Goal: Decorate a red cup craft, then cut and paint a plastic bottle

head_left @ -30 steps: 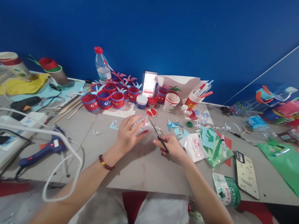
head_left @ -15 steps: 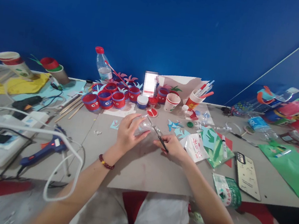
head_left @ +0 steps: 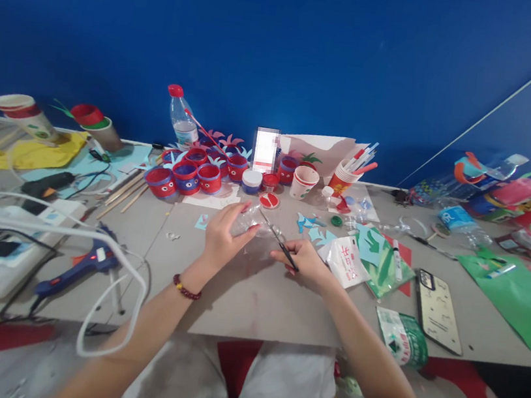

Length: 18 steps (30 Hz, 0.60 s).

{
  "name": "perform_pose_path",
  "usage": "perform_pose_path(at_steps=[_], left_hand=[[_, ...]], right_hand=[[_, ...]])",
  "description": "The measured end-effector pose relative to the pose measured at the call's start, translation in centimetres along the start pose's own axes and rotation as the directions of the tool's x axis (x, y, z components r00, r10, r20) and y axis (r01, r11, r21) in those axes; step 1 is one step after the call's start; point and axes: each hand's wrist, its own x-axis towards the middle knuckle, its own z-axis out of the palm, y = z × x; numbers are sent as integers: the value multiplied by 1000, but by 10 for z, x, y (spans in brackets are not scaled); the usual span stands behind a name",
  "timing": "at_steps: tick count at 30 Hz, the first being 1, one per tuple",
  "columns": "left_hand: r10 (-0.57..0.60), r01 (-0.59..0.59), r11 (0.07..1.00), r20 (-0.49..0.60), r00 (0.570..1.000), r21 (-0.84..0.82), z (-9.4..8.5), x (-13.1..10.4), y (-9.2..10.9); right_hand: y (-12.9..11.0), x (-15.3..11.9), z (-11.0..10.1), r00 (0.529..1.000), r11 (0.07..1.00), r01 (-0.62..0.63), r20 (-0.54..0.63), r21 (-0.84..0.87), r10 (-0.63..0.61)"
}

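1 pair of scissors [head_left: 289,258] centre, 1 smartphone [head_left: 440,312] lower right, 1 blue glue gun [head_left: 72,272] lower left, 1 power strip [head_left: 63,211] left, 1 red-capped bottle [head_left: 184,127] left of centre

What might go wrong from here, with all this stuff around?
The scissors in the right hand angle close to the left hand, so a slip might nick it. The clear plastic piece between them looks flimsy and could buckle. The white cable looping by the left forearm might catch on it.
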Motion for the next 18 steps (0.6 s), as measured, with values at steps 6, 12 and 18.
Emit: perform_pose_path(at_steps=[6,12,18], left_hand=[[-13,13,1000,-11,1000,16,1,-3,0],[4,-3,999,-13,1000,37,0,-3,1],[37,-32,997,-65,997,67,3,-5,-1]], right_hand=[[0,-1,0,1000,1000,15,7,-19,-15],[0,-1,0,1000,999,19,-4,-41,-19],[0,-2,1,1000,999,6,-13,-32,-6]])
